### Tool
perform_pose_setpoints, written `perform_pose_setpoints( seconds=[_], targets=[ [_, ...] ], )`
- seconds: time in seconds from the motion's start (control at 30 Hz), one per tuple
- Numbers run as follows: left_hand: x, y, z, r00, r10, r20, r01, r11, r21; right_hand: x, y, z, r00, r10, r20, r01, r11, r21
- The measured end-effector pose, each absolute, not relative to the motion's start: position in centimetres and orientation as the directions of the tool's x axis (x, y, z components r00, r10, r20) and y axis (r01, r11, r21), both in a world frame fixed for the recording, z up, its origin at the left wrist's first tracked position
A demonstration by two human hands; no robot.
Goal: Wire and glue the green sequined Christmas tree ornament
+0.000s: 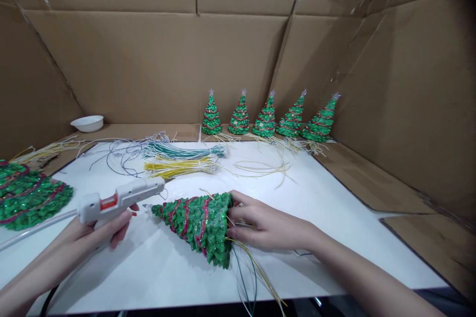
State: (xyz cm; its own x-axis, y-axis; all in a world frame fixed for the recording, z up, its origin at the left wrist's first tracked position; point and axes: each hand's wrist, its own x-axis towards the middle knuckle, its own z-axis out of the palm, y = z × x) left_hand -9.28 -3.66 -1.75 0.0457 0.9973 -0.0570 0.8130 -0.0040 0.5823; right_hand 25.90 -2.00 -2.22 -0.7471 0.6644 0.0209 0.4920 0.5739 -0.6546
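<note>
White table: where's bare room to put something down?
White table is bare right of the right hand, and near the front edge below the lying tree. Crowded: wire bundles and standing trees behind.

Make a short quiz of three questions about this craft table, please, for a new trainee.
1. True or false: the left hand holds a white hot-glue gun with an orange trigger.
2. How many small green glittery cone trees stand upright in the back row?
3. Which way does the tip of the green cone tree with red garland, held at its base by the right hand, point? A) toward the glue gun nozzle B) toward the white bowl C) straight up

Key: 1 true; 2 five; 3 A
</note>
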Motion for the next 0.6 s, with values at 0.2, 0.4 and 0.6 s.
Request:
perform_pose_setpoints(
  seconds=[0.2, 0.4, 0.6],
  targets=[
    [-6.6, -2.7, -0.1, 0.03, 0.999, 0.017, 0.716, -0.034, 0.697, 25.9, -1.9, -2.3, -0.75, 0.661, 0.017, 0.493, 0.577, -0.651],
    [-5.3, -0.2, 0.5, 0.154, 0.988, 0.005, 0.719, -0.116, 0.685, 25.9, -2.0, -2.1, -0.746, 0.665, 0.009, 0.5, 0.569, -0.652],
    [-4.2, 1.8, -0.1, 0.182, 0.983, -0.024, 0.73, -0.118, 0.673, 25.9, -2.0, -2.0, -0.748, 0.664, 0.01, 0.495, 0.567, -0.659]
  ],
)
